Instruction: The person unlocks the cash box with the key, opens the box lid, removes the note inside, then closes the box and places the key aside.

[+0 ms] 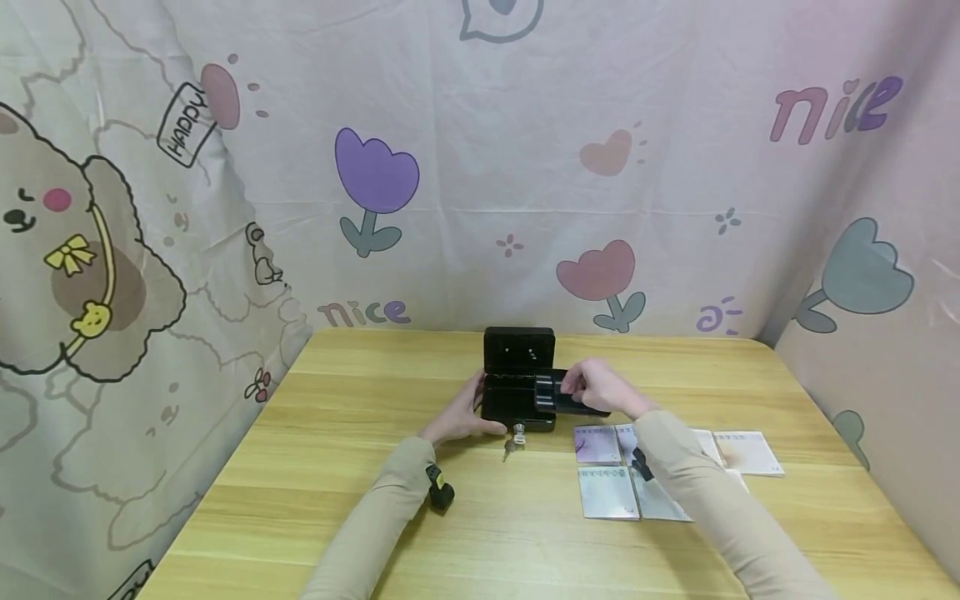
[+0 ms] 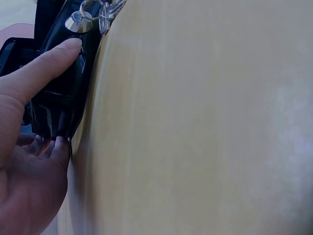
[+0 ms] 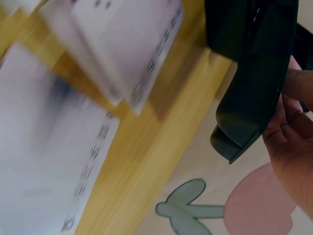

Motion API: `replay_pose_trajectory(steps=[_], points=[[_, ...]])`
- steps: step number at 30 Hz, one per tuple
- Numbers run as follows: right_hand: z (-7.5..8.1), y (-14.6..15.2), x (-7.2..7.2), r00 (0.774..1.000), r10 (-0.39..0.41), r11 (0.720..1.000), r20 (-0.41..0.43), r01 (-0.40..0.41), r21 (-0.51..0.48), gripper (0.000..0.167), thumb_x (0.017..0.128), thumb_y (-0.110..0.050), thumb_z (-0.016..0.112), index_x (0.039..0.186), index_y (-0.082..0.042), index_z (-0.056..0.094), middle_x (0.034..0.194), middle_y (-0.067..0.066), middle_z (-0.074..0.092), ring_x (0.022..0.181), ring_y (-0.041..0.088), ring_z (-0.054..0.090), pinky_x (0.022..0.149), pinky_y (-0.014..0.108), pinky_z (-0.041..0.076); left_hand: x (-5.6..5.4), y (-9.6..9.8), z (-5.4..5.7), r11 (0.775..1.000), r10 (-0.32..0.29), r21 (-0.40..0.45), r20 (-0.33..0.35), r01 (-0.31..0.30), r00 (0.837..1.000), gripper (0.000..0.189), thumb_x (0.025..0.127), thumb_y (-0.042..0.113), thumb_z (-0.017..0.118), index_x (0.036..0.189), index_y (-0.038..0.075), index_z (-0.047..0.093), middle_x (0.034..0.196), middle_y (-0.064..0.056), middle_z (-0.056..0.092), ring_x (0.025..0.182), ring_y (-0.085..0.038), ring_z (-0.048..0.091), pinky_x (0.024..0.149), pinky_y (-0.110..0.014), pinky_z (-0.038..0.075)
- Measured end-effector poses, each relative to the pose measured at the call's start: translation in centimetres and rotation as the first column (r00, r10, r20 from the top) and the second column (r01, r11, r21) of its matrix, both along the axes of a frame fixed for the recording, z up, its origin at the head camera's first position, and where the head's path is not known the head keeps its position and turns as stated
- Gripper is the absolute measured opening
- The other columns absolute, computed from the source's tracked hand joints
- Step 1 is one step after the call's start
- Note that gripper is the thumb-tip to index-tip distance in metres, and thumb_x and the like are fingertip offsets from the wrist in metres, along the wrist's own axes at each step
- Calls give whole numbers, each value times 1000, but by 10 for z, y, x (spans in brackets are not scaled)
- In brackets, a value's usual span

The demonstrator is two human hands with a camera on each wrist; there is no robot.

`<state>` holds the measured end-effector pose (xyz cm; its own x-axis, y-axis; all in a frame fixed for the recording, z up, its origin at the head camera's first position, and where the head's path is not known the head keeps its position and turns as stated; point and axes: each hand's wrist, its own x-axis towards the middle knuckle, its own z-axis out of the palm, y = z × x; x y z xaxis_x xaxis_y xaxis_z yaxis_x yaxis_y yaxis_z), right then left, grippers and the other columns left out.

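A small black cash box stands on the table with its lid raised. My left hand holds its left side; in the left wrist view the thumb lies along the front below the lock, and the fingers reach round the end. A key ring with keys hangs from that lock. My right hand pinches a black compartment tray by its wall. The tray overlaps the right part of the box and sticks out past it. In the right wrist view the tray hides part of the fingers.
Several pale printed paper sheets or pads lie in two rows on the right of the wooden table, partly under my right forearm. A printed cloth hangs behind the table and at both sides.
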<state>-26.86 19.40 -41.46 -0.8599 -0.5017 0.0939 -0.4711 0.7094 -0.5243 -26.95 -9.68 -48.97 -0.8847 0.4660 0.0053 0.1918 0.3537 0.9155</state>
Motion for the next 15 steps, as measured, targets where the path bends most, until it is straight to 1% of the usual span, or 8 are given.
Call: replay_pose_trajectory(steps=[5,9,12,15], points=[[1,-17,1,1000,14,1000,-17,-14,10,22,79,17,64,90,0,74,86,10,74,76,14,66,71,27,61,0,-1,0,1000,-5,23,7,4,1000,120,78,8,86,160,-1,-1,168,-26,5,155,-42,16,129,-49,18],[1,-30,0,1000,22,1000,-17,-22,23,23,79,16,65,90,-2,75,86,8,74,76,13,65,72,27,61,-1,-1,0,1000,-16,24,1,15,1000,121,77,7,86,161,1,-1,169,-23,8,156,-39,17,130,-46,18],[0,-39,-1,999,28,999,-18,-28,20,24,78,17,64,88,-2,75,85,8,74,76,14,65,71,26,61,-1,0,0,999,-23,26,-8,23,1000,120,77,7,86,161,1,0,168,-24,10,156,-39,18,130,-46,19],[-2,-45,-4,999,40,999,-25,-39,6,25,77,18,63,86,-2,75,84,8,74,74,14,66,68,24,60,-1,0,0,999,-32,38,-16,32,999,119,78,6,85,160,-2,0,167,-26,10,155,-42,18,130,-49,19]])
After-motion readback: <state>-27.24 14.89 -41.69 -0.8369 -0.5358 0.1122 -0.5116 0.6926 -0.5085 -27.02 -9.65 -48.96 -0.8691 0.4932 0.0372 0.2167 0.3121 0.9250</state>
